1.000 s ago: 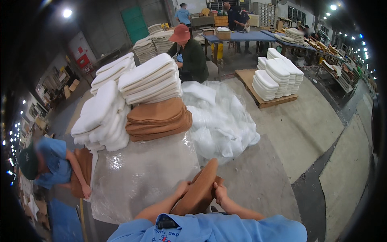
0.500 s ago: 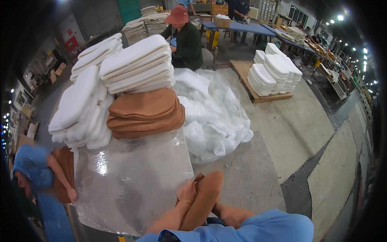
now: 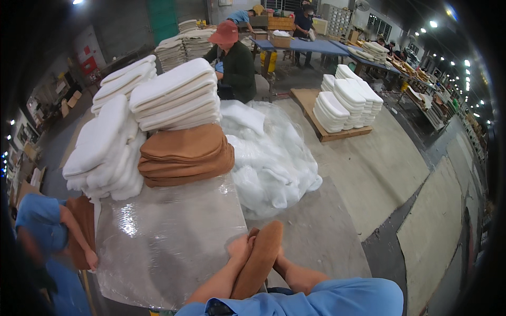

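Note:
A brown cushion [image 3: 258,263] with a fabric-like cover stands on edge close to my body, at the table's near right corner. My left hand [image 3: 241,248] is closed on its left side, fingers gripping an edge of the brown cover near the top. On the other side my right hand [image 3: 279,257] lies against the cushion; its fingers are hidden behind it. Farther back on the table sits a pile of folded brown covers [image 3: 184,152]. White cushion pads [image 3: 176,95] are stacked behind and to the left of that pile.
The plastic-wrapped table [image 3: 168,237] lies ahead-left. A large clear bag of white padding [image 3: 274,163] bulges beside it. White pads [image 3: 350,100] stand on a floor board. A person in a red hat [image 3: 234,63] works behind; another, in blue [image 3: 39,221], is at left.
The view has shifted slightly, so the surroundings sit a little lower and farther left. My left hand keeps its grip on the brown cushion, which stays upright between my arms.

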The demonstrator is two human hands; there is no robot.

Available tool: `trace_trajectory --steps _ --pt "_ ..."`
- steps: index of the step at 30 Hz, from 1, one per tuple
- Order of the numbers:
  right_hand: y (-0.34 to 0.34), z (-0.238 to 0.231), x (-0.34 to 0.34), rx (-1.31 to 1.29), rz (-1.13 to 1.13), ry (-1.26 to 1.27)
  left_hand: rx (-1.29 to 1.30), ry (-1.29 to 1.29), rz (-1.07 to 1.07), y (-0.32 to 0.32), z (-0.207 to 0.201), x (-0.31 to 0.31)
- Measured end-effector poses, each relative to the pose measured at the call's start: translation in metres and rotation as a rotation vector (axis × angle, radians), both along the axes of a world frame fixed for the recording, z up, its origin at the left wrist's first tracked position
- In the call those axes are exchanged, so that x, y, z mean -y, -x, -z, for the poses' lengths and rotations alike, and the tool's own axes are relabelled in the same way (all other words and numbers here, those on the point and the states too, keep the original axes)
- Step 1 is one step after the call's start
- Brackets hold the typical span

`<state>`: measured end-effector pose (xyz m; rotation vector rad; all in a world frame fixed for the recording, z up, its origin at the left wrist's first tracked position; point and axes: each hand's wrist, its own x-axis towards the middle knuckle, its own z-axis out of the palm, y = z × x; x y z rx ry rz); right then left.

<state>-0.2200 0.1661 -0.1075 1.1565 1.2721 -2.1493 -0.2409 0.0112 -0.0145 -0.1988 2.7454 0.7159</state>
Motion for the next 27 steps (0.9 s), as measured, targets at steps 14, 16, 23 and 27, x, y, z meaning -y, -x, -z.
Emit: trace_trajectory --steps 14,16,23,27 --pt "-0.038 -0.005 -0.005 -0.015 0.042 0.038 0.085 -0.026 0.132 -0.05 -0.022 0.035" --pt "-0.052 0.007 -0.013 -0.066 0.186 0.223 0.272 -0.019 0.152 -0.073 -0.028 0.056" --pt "-0.049 -0.019 0.01 0.275 -0.224 -0.465 0.087 0.072 -0.111 -0.144 -0.025 0.075" --pt "-0.052 0.001 0.016 0.169 -0.409 -0.607 -0.201 0.104 -0.198 -0.155 -0.007 0.072"
